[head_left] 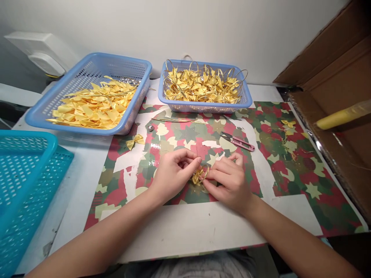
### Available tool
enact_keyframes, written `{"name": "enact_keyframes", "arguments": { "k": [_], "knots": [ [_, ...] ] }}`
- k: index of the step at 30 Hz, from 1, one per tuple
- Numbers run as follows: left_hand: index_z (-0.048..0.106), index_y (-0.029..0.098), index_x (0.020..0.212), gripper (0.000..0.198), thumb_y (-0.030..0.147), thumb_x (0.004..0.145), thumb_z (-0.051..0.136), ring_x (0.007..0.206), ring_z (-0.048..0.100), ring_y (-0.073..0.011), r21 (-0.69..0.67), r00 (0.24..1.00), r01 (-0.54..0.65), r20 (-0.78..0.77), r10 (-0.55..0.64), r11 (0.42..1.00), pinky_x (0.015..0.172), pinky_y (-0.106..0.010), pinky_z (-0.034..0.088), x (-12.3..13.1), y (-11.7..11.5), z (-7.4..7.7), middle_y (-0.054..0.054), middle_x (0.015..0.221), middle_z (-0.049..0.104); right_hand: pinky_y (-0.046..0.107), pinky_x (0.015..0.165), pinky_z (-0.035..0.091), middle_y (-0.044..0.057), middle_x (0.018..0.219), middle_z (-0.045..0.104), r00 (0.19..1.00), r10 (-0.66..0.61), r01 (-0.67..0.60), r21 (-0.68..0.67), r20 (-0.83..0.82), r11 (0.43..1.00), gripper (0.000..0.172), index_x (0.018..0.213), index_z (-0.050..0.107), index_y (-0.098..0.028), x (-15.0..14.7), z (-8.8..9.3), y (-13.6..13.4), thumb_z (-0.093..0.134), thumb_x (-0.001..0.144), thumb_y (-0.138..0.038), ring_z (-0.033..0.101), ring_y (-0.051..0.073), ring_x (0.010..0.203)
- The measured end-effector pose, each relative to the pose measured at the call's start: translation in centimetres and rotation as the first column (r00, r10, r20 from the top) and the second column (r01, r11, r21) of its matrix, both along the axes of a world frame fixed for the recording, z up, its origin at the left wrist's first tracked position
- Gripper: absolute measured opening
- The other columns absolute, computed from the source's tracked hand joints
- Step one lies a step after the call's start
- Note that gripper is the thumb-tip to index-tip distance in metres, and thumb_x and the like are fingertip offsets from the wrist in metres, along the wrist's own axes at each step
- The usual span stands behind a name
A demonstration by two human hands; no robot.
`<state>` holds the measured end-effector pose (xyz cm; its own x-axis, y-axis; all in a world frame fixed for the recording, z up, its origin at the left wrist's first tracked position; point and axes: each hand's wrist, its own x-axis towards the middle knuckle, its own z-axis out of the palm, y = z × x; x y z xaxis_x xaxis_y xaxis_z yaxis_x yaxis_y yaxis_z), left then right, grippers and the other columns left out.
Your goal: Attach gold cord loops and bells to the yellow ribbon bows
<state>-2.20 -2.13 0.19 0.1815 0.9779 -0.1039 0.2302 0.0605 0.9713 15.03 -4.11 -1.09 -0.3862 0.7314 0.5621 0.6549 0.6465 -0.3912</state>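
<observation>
My left hand (pixel 175 173) is closed, thumb and forefinger pinched at the upper left of a small gold ribbon bow (pixel 196 178) with a gold wire loop. From the other side, the fingertips of my right hand (pixel 228 179) grip the loop and the bow's edge. Part of the bow hides behind my fingers. Beyond my left hand lie a loose yellow ribbon bow (pixel 135 141) and a small silver bell (pixel 150 127). A pair of pink-handled thread snips (pixel 238 141) rests past my right hand. Gold wire pieces (pixel 176 120) lie farther back.
A blue basket (pixel 136 104) at the back left holds yellow bows and silver bells. Another blue basket (pixel 203 108) contains bows with gold loops. A teal basket (pixel 31 135) stands at the left edge. Cardboard (pixel 333 81) and a yellow rod (pixel 342 115) are on the right.
</observation>
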Motion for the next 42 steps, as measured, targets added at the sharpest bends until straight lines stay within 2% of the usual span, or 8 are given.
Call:
{"name": "enact_keyframes", "arguments": {
  "k": [6, 12, 20, 25, 42],
  "knots": [
    [0.066, 0.014, 0.075, 0.019, 0.031, 0.084, 0.065, 0.058, 0.061, -0.0122, -0.008, 0.999, -0.032, -0.008, 0.032, 0.999, 0.052, -0.022, 0.047, -0.04, 0.00, -0.06, -0.003, 0.067, 0.068, 0.037, 0.074, 0.025, -0.005, 0.057, 0.061, 0.994, 0.020, -0.026, 0.057, 0.104, 0.998, 0.021, 0.065, 0.061, -0.020, 0.29, 0.27, -0.04, 0.061, 0.083, -0.011, 0.046, 0.011, 0.057],
    [0.066, 0.015, 0.075, 0.019, 0.032, 0.083, 0.065, 0.062, 0.065, -0.0142, -0.008, 0.997, -0.072, 0.004, 0.072, 0.997, 0.054, -0.024, 0.050, -0.02, 0.07, -0.03, -0.003, 0.068, 0.069, 0.038, 0.073, 0.025, -0.005, 0.056, 0.060, 0.991, 0.026, -0.035, 0.068, 0.128, 0.997, 0.020, 0.066, 0.062, -0.021, 0.37, 0.37, -0.04, 0.062, 0.084, -0.011, 0.047, 0.011, 0.056],
    [0.066, 0.014, 0.076, 0.019, 0.032, 0.083, 0.065, 0.063, 0.065, -0.0140, -0.021, 0.996, -0.090, 0.023, 0.090, 0.996, 0.055, -0.023, 0.050, -0.09, 0.11, 0.03, -0.004, 0.068, 0.069, 0.037, 0.073, 0.027, -0.005, 0.056, 0.060, 0.998, -0.007, 0.006, 0.030, 0.055, 1.000, 0.019, 0.065, 0.055, -0.020, 0.19, 0.40, -0.21, 0.065, 0.080, -0.013, 0.048, 0.011, 0.056],
    [0.067, 0.015, 0.076, 0.018, 0.031, 0.084, 0.065, 0.061, 0.065, -0.0142, -0.035, 0.996, -0.085, 0.021, 0.086, 0.996, 0.053, -0.023, 0.049, -0.13, 0.00, 0.10, -0.004, 0.067, 0.069, 0.035, 0.070, 0.027, -0.007, 0.053, 0.054, 0.999, -0.031, 0.031, 0.009, -0.012, 0.999, 0.017, 0.068, 0.055, -0.021, 0.00, 0.48, -0.24, 0.063, 0.080, -0.012, 0.044, 0.010, 0.052],
    [0.065, 0.014, 0.073, 0.015, 0.025, 0.083, 0.064, 0.056, 0.059, -0.0099, -0.035, 0.992, -0.085, 0.095, 0.088, 0.996, 0.051, -0.020, 0.047, 0.02, -0.06, 0.32, -0.002, 0.065, 0.067, 0.034, 0.069, 0.026, -0.007, 0.050, 0.046, 0.999, -0.050, 0.050, 0.008, -0.013, 0.999, 0.026, 0.062, 0.047, -0.021, -0.50, 0.56, -0.29, 0.061, 0.079, -0.006, 0.040, 0.010, 0.052]
  ]
}}
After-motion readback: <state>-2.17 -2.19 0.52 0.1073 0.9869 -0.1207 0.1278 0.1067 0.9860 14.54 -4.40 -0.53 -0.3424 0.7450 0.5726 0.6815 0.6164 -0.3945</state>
